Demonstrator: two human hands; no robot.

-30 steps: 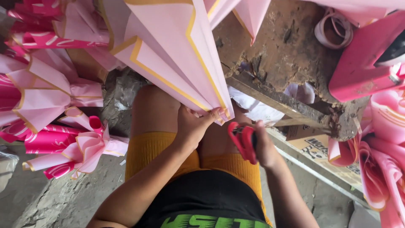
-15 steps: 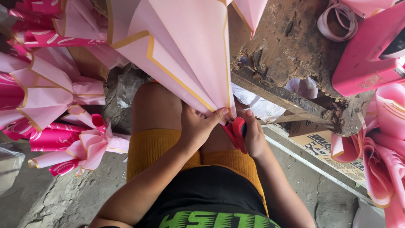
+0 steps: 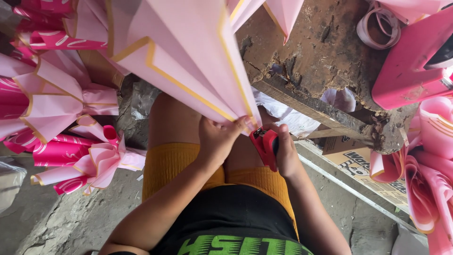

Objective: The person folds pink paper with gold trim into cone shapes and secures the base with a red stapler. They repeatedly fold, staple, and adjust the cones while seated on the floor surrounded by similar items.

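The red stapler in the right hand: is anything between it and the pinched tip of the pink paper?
Nothing visible. The red stapler in the right hand sits right at the pink paper tip, which the left hand pinches.

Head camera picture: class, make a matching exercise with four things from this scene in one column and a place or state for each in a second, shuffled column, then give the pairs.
Things:
1. Red handheld stapler
2. Folded pale pink paper cone with gold border
3. Roll of pink ribbon
4. Worn brown wooden table

Places or states:
A. Lying on the table, upper right
B. Pinched at its tip by the left hand
C. Held in the right hand
D. Chipped along its near edge

Pairs: 1-C, 2-B, 3-A, 4-D
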